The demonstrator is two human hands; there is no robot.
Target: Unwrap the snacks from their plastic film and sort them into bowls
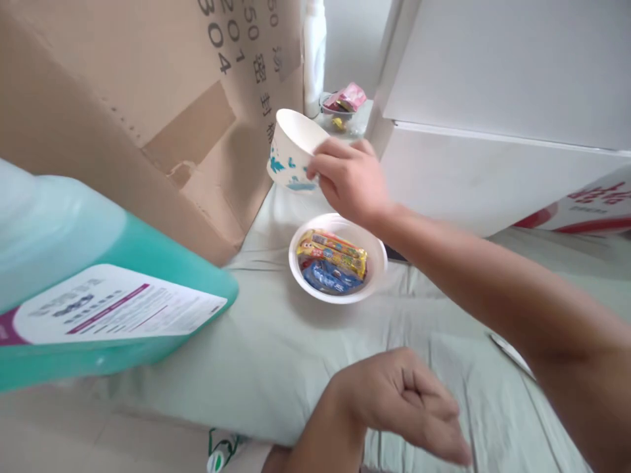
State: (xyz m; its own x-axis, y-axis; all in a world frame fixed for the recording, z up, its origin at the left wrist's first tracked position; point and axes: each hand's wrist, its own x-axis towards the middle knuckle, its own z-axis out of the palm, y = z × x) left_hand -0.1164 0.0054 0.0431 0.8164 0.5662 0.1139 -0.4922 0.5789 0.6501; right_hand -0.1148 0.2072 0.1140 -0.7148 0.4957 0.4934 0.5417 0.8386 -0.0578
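Observation:
My right hand (352,174) grips a white paper bowl (290,151) with blue-green leaf prints by its right side. The bowl is tilted and held above the cloth; its inside, where visible, looks bare. Below it stands a white bowl (377,259) containing a yellow snack packet (340,249) and a blue packet (332,276). My left hand (399,401) is low in the view, in front of the white bowl and apart from it. Its fingers are curled and pressed together, with nothing visible in them.
A large cardboard box (123,79) and a bottle of green liquid (148,263) stand on the left. White drawers (493,164) border the right. At the back are a white bottle (315,59) and a tub with pink packets (348,98). Light green cloth (261,348) covers the surface.

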